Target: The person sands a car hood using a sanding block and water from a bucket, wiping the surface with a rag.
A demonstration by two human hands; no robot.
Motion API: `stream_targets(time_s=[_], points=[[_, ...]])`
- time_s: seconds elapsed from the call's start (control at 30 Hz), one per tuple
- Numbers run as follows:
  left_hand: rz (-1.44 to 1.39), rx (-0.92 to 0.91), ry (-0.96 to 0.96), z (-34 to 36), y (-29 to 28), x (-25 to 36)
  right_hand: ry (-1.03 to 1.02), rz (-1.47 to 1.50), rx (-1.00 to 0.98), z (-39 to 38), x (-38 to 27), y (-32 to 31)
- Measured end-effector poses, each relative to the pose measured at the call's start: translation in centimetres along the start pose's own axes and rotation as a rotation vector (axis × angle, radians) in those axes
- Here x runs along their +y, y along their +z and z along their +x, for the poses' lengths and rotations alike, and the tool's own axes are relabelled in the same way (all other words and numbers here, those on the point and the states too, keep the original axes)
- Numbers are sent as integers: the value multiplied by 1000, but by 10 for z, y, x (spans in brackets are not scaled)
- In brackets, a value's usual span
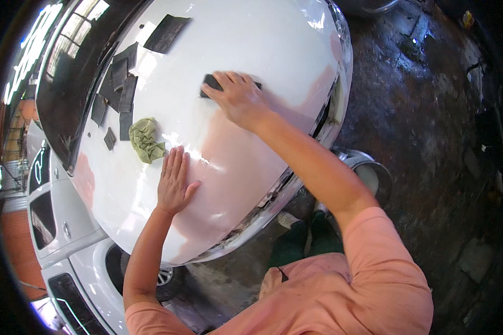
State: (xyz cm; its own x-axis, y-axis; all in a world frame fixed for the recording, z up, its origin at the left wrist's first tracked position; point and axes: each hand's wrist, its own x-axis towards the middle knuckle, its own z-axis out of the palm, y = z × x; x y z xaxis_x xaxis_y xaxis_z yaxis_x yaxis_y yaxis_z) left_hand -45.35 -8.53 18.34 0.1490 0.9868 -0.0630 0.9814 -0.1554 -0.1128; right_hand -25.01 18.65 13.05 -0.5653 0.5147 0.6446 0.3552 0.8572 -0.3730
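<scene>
Right hand [241, 99]: grip around black block [210, 82], on white hood [235, 33], middle; left hand [175, 184] flat, holding nothing; work looks partway: several pink patches [243, 162], rest white

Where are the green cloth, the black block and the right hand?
Green cloth [145, 140]: head view, crumpled middle.
Black block [211, 81]: head view, exposed left end.
Right hand [241, 99]: head view, back of the hand.
</scene>
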Motion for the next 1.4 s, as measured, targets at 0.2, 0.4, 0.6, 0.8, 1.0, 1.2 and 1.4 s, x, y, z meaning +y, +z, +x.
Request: stream_targets(time_s=[0.2,0.4,0.6,0.8,1.0,1.2,1.4], points=[[-6,8,-35,-11,4,1,37,63,12,-112,-25,-34],[-18,21,-48,-14,3,4,-9,21,-53,-122,-21,-39],[-21,48,-24,7,-2,4,-77,-1,6,46,-3,30],[-30,31,-59,-11,-1,2,6,-13,-43,-151,-26,-34],[-16,30,-48,-13,-3,4,-14,-45,-25,-114,-18,-24],[6,67,5,7,0,5,-6,-36,22,39,-8,37],[50,66,-4,-15,12,-2,74,2,48,-111,-31,-11]])
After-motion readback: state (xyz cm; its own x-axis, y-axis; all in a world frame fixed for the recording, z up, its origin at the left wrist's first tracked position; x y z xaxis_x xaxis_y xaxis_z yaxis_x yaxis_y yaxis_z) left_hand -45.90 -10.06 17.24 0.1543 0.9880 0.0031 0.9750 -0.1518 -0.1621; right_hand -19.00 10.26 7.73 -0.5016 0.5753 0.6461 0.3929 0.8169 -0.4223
